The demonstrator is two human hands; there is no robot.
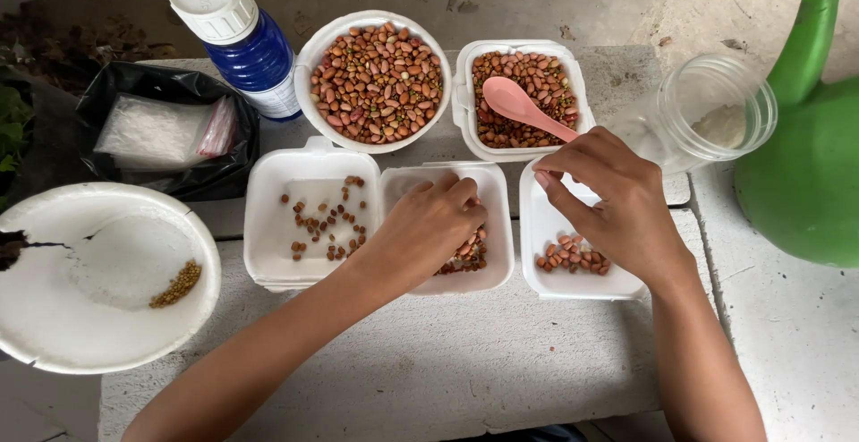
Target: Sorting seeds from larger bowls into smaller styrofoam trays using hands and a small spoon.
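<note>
The person's left hand (pixel 429 223) lies knuckles-up in the middle white foam tray (pixel 497 227), fingers curled down over a small heap of peanuts (pixel 465 254), though whether it grips any I cannot tell. The right hand (pixel 613 196) hovers above the right-hand foam tray (pixel 537 227), thumb and fingertips pinched together over a few pinkish peanuts (pixel 573 256). Just beyond stand a round bowl of mixed beans (pixel 378 80) and a square tray of them holding a pink spoon (pixel 523 108), a clear jar (pixel 711 111) on its side to the right.

Two hands (pixel 429 223) (pixel 608 196), five foam trays (pixel 304 182), one foam bowl (pixel 318 48), one plate (pixel 54 317), one bottle (pixel 237 30), one jar (pixel 716 111), one pink spoon (pixel 519 106).
</note>
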